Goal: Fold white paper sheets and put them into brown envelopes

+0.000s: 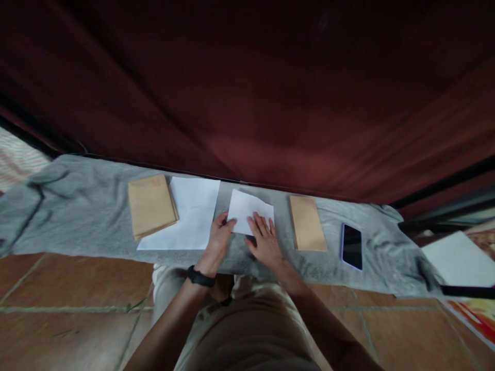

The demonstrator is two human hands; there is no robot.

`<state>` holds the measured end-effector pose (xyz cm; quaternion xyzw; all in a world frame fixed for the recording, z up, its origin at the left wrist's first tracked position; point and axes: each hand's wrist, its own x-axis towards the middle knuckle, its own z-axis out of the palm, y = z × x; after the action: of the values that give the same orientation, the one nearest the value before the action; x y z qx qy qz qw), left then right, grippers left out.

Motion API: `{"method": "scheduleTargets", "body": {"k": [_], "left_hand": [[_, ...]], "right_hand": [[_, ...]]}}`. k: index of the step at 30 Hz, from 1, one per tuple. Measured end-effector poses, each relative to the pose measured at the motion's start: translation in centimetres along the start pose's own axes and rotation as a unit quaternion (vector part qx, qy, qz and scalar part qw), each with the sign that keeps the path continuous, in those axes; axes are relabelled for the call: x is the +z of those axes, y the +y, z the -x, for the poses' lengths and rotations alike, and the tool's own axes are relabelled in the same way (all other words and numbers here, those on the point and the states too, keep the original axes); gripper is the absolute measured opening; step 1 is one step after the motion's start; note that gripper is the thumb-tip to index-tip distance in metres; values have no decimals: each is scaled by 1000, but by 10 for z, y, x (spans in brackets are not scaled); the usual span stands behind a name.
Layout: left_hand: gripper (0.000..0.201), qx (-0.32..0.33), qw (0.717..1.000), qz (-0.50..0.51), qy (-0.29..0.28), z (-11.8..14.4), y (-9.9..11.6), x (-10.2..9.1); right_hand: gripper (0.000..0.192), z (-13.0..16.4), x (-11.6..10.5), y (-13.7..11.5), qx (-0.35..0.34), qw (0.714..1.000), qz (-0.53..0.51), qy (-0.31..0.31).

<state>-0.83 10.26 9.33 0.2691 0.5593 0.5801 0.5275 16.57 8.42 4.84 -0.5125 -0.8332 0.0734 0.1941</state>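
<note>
A folded sheet of white paper (247,206) lies on the grey cloth in front of me. My left hand (220,234) pinches its lower left corner, the thumb on top and the fingers partly hidden beneath. With fingers stretched out, my right hand (266,239) rests flat on the paper's lower right part. To the left are larger white sheets (197,216), partly covered by a stack of brown envelopes (150,206). Another brown envelope stack (308,224) lies right of my right hand.
A phone (351,247) with a dark screen lies farther right on the grey cloth (96,201). Behind the narrow surface hangs a dark red curtain (270,113). At the far right sits a white flat object (460,260). Tiled floor (77,335) shows below.
</note>
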Motion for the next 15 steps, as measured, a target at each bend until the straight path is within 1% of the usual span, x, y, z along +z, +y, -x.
{"method": "scheduleTargets", "body": {"k": [2,3,4,5,6,7,9,10,11,12,13,14,15], "left_hand": [[42,18,999,20,-40,6,16,7],[45,21,998,35,-53,8,23,9],[47,20,997,49,-57,9,27,10],[49,16,997,59,-53,9,29,9],[50,8,997,62,-41,9,29,7],[50,-5,998,55,-24,10,26,4],[49,-44,999,30,5,10,15,-2],[49,-66,998,23,5,11,7,-4],[49,-87,996,23,-7,12,-2,-5],[48,-101,994,27,-24,13,-11,-6],[47,-107,993,32,-38,13,-19,-7],[44,-102,993,31,-46,13,-26,-7],[42,-87,995,22,-45,11,-33,-8]], "right_hand": [[60,-12,-11,-12,23,997,-60,38],[57,-19,-17,-17,46,990,-117,69],[54,-26,-23,-20,77,973,-190,106],[52,-33,-29,-23,114,946,-269,142],[52,-38,-33,-26,152,908,-349,176],[53,-42,-37,-28,187,863,-423,205],[52,-45,-38,-30,237,771,-537,246],[51,-44,-35,-30,252,732,-578,258],[48,-42,-31,-30,261,700,-611,262],[46,-38,-25,-30,270,676,-635,260],[43,-33,-18,-28,279,659,-651,255],[40,-27,-10,-25,291,649,-658,247],[37,-20,-2,-21,308,647,-650,251]]}}
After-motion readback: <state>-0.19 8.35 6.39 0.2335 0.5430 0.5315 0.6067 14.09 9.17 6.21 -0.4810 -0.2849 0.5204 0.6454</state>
